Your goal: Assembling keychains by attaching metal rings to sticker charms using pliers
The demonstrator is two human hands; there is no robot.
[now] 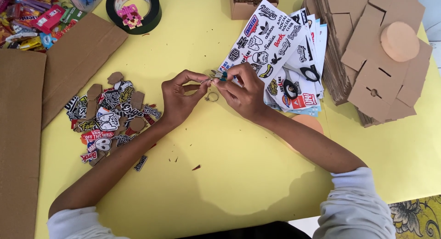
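Heap of cut-out stickers (pixel 108 122) at left on the yellow surface (pixel 220 184). Left hand (pixel 180 99), grip pinched on a small metal key ring (pixel 212 85); right hand (pixel 243 92), grip clamped on small pliers (pixel 219 75) meeting it mid-surface. Sticker sheets (pixel 280 46), then stacked cardboard blanks (pixel 376 60) at right.

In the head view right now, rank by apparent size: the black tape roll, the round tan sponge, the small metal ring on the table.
1. black tape roll, largest
2. round tan sponge, somewhat smaller
3. small metal ring below the fingertips, by far the smallest
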